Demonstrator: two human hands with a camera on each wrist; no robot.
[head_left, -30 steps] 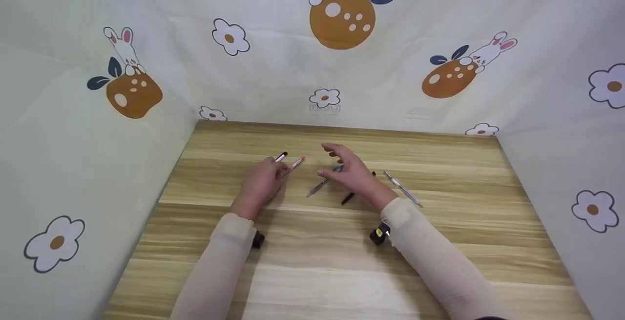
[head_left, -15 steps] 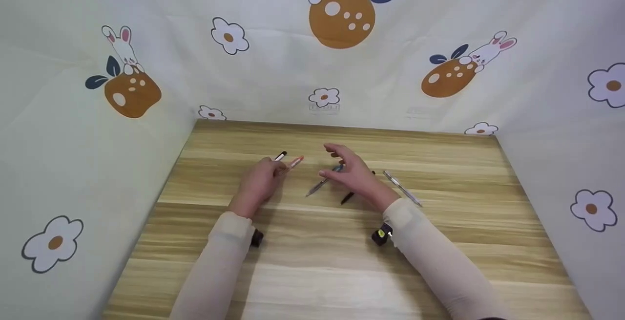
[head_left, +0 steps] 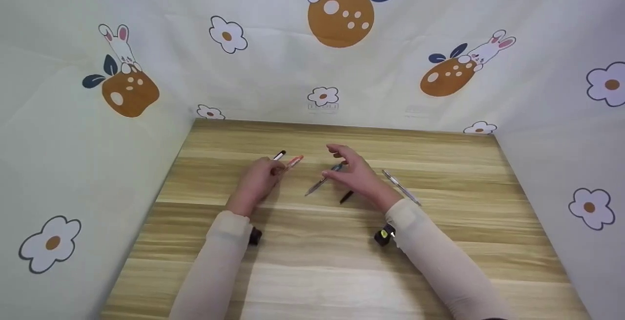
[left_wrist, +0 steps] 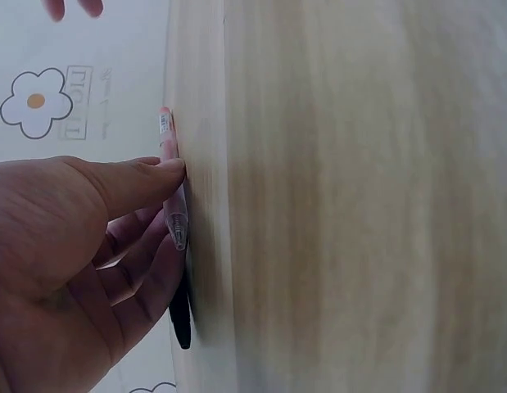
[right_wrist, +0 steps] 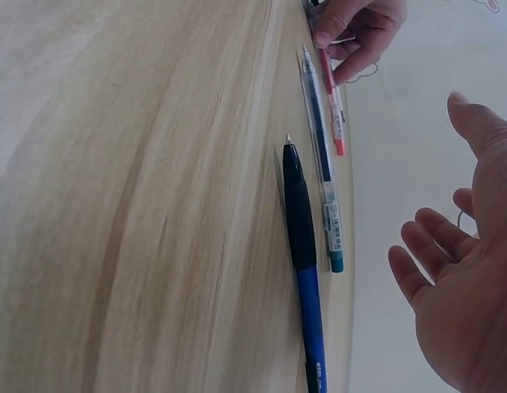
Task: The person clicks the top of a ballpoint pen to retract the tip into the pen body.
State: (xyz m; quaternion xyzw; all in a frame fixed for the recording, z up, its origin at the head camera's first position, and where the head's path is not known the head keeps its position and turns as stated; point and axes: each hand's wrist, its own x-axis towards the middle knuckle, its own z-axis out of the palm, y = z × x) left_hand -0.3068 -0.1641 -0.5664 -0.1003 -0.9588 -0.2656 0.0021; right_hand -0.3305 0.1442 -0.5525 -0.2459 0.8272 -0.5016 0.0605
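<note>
My left hand [head_left: 256, 181] pinches a clear pen with a red end [left_wrist: 173, 196] between thumb and fingers, low over the table. Close beside it lies a white and black pen [head_left: 279, 155], largely hidden by the hand; its black tip part shows below the fingers in the left wrist view. My right hand [head_left: 356, 171] hovers with fingers spread and holds nothing. Near its thumb is a clear pen with a teal end [right_wrist: 323, 155]. A blue pen with a black grip [right_wrist: 301, 237] lies partly under that hand in the head view.
A clear and white pen [head_left: 400, 186] lies to the right of my right hand. The wood-grain table [head_left: 312, 261] is bordered at the back and sides by a pale printed cloth [head_left: 273, 75]. Small black devices sit at both wrists.
My right hand has shifted slightly to the right, now covering the far end of the blue pen. The left hand stays nearly in place with the red-ended pen.
</note>
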